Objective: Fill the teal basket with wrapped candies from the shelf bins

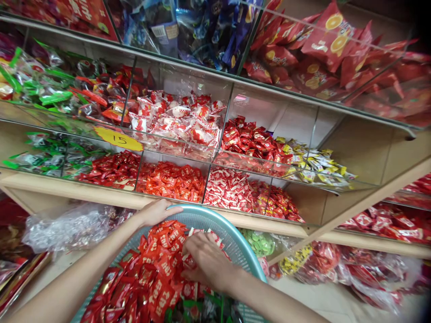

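Observation:
A teal plastic basket holds red wrapped candies, a patch of red-and-white wrapped candies and several dark packets with green edges at the bottom of the view. My left hand is closed over the basket's far left rim, with its fingertips along the edge. Inside the basket, my right hand curls its fingers down on the red-and-white candies, thumb toward the left. Its fingertips are partly hidden.
Beyond the basket stand wooden shelves with clear-fronted compartments of wrapped candies. A yellow price tag reads 15. Below the shelf are bagged goods: clear plastic at left, green and red packs at right.

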Tool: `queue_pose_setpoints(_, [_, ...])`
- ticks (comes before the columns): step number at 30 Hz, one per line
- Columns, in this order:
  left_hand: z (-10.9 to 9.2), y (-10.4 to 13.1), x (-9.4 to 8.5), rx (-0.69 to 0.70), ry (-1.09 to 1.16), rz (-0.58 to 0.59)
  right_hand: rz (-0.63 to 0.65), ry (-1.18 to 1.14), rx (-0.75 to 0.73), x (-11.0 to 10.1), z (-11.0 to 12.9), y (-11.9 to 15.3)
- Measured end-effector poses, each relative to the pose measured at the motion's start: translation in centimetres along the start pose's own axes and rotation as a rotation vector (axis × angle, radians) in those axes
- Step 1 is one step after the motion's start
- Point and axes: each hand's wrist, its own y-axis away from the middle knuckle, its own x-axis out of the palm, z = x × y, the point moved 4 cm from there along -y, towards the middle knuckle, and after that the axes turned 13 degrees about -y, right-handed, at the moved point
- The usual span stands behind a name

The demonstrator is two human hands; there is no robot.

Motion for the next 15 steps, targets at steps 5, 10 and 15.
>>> queue_pose_setpoints(5, [0.0, -0.1, 0.0, 0.014, -0.054, 0.002, 0.025, 0.14, 0.033, 1.5, -0.4, -0.6])
queue_pose_setpoints(10, [-0.1, 0.0, 0.0, 0.006, -0.12, 0.025, -0.009, 0.211, 0.071, 1.4, -0.9, -0.2])
queue_pose_setpoints(15, [-0.4, 0.1, -0.1, 0.015, -0.129, 0.025, -0.011, 0.158, 0.066, 0.3, -0.3, -0.1])
